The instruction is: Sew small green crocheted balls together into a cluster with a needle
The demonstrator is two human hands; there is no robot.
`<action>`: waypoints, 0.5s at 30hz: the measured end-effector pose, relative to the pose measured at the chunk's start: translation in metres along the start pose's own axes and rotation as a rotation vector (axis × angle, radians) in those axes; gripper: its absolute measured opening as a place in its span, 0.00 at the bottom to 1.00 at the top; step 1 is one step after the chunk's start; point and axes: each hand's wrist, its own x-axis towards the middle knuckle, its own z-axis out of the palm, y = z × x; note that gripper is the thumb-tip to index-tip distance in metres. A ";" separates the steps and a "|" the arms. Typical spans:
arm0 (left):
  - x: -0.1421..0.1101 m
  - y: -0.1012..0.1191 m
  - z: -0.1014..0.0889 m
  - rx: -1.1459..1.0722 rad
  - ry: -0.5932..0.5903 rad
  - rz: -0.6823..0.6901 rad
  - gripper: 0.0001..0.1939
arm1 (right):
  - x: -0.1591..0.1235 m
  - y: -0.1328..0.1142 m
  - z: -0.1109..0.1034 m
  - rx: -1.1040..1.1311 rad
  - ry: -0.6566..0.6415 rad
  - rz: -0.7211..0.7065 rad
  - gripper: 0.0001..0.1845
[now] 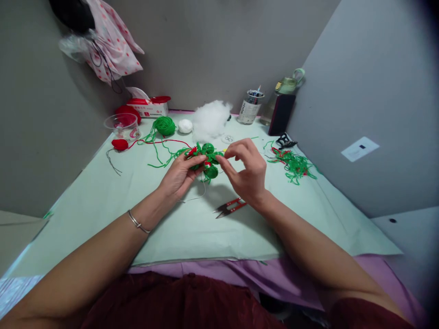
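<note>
My left hand [180,176] grips a green and red crocheted piece [211,172] with rounded green lobes, thumb on top. My right hand [247,170] is curled in a pinch at the piece's right edge, its thumb tip by a green lobe. A tiny yellow spot shows by its fingertips; what they hold is too small to tell. A thin pale thread [202,194] hangs below the piece onto the table. Red-handled thread snips [228,208] lie below the right hand, partly hidden by the wrist.
Behind my hands are a green yarn ball [164,125], a white ball [185,126] and white stuffing [212,119]. A plastic tub [132,133] and small red yarn ball [120,145] sit left. Yarn scraps [297,167], a pen jar [249,109] and dark phone [281,115] stand right.
</note>
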 end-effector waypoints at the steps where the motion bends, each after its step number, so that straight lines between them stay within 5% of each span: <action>1: -0.001 0.000 0.000 -0.016 -0.002 0.006 0.11 | -0.001 -0.002 0.000 -0.028 -0.027 -0.055 0.11; 6: -0.002 -0.004 0.001 -0.040 -0.013 -0.002 0.16 | -0.005 -0.003 0.007 -0.152 -0.162 -0.096 0.08; 15: -0.002 -0.003 0.004 -0.053 -0.004 -0.023 0.07 | -0.007 0.013 0.011 -0.031 -0.241 0.035 0.07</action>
